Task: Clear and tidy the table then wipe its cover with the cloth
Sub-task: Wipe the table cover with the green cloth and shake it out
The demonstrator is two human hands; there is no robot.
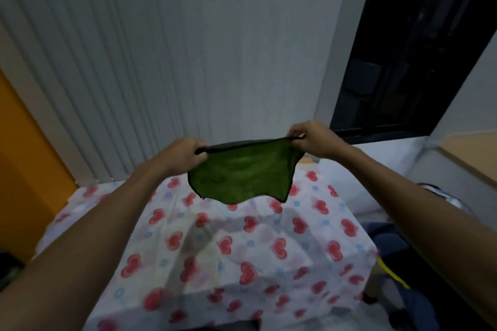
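Note:
A green cloth [239, 172] with a dark hem hangs spread in the air above the far part of the table. My left hand [180, 154] pinches its top left corner and my right hand [312, 140] pinches its top right corner, so the top edge is stretched between them. Below lies the table cover [242, 247], white with red hearts and small blue rings, wrinkled, with the cloth's shadow on it. Nothing stands on the visible part of the cover.
A pale ribbed wall [161, 62] rises behind the table. An orange panel [24, 169] stands at the left. A dark window [414, 48] is at the upper right, above a white ledge [382, 158]. Dark blue items [390, 242] lie to the table's right.

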